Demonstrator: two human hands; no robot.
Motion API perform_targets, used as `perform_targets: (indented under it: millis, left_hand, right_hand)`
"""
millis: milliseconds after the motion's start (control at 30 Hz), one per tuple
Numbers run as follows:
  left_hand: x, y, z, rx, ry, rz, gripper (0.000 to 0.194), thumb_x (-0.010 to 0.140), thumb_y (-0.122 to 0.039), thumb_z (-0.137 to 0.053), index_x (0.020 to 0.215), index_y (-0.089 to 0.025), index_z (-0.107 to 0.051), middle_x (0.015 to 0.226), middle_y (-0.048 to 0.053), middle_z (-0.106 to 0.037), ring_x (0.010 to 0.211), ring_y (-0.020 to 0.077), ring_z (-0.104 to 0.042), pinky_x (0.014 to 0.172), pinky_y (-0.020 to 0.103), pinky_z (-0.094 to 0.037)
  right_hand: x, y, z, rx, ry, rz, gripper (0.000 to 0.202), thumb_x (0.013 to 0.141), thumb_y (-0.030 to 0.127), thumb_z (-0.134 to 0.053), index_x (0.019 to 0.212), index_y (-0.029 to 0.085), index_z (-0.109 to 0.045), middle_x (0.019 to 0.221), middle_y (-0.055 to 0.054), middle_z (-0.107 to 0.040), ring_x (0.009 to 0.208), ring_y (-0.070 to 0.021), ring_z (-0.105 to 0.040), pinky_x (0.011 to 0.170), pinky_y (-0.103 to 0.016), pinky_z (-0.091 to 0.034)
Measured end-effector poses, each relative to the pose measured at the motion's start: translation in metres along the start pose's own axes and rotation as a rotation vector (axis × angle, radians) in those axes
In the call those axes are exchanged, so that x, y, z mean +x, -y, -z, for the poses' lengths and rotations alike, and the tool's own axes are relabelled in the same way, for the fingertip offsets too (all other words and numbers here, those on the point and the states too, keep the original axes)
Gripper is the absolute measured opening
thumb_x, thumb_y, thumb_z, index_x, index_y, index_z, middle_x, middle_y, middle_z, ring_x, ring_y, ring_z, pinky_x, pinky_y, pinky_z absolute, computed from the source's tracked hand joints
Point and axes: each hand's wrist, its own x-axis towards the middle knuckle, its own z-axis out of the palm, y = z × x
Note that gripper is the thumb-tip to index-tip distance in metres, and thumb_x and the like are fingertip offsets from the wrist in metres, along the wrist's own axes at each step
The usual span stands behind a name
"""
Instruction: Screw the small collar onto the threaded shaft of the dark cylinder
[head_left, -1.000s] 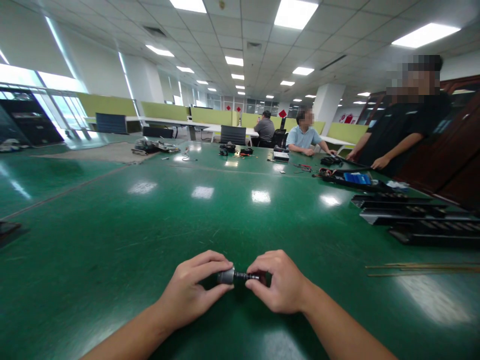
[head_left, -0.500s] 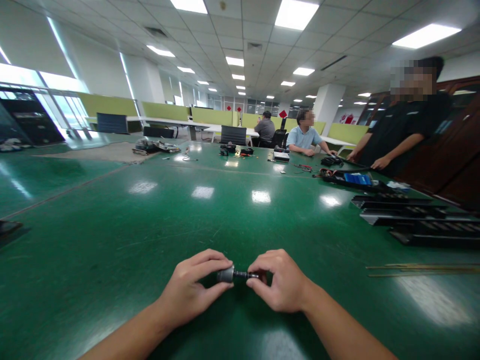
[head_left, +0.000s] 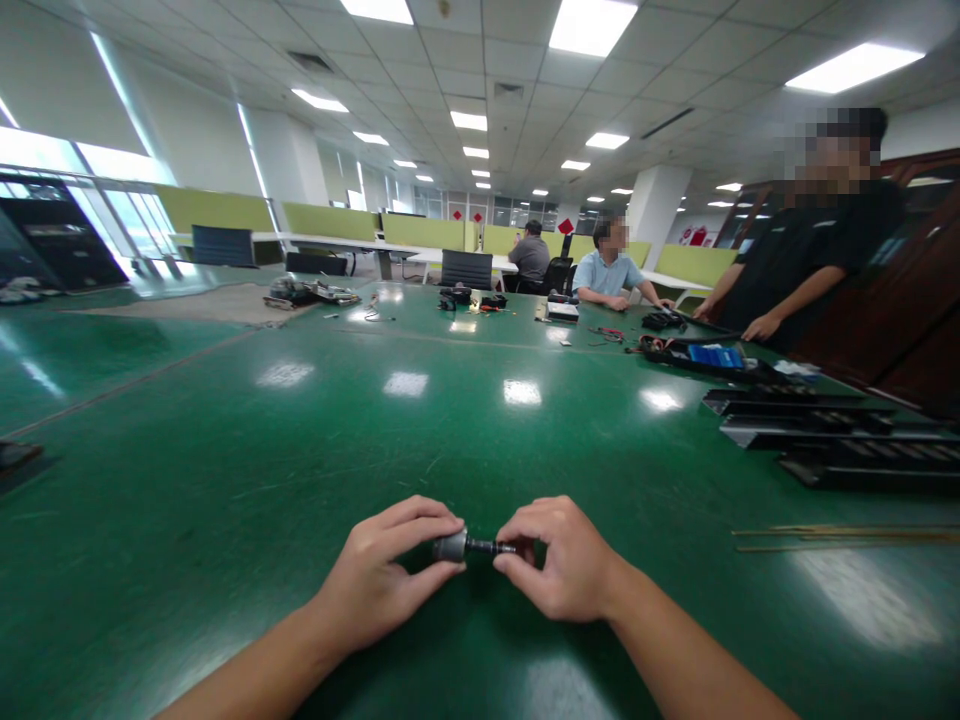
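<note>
A small part with a grey cylinder and a thin dark shaft (head_left: 480, 546) lies level near the front of the green table (head_left: 360, 430). My left hand (head_left: 394, 565) holds its wide grey cylinder (head_left: 451, 546) between thumb and fingers. At the shaft's right end, my right hand (head_left: 559, 560) pinches the tip between thumb and forefinger. The middle of the shaft shows between the two hands.
Thin brass-coloured rods (head_left: 840, 540) lie at the right, with black metal channels (head_left: 832, 430) behind them. Farther back are a black tray with blue items (head_left: 712, 356) and electronic parts (head_left: 311, 291). A person (head_left: 817, 240) stands at the right; two others sit beyond the table.
</note>
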Motion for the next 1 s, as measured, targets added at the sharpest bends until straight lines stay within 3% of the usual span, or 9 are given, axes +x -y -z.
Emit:
perform_targets:
  millis: [1000]
  left_hand:
    - [0.0013, 0.0031, 0.0022, 0.012, -0.013, 0.007, 0.034, 0.084, -0.018, -0.077, 0.117, -0.026, -0.071, 0.108, 0.005, -0.07, 0.096, 0.0157, -0.069, 0.084, 0.027, -0.06]
  right_hand:
    - [0.0006, -0.0008, 0.0052, -0.009, -0.016, -0.01, 0.006, 0.085, 0.024, -0.069, 0.086, 0.019, -0.073, 0.069, -0.001, -0.071, 0.061, -0.0158, -0.065, 0.067, -0.028, -0.048]
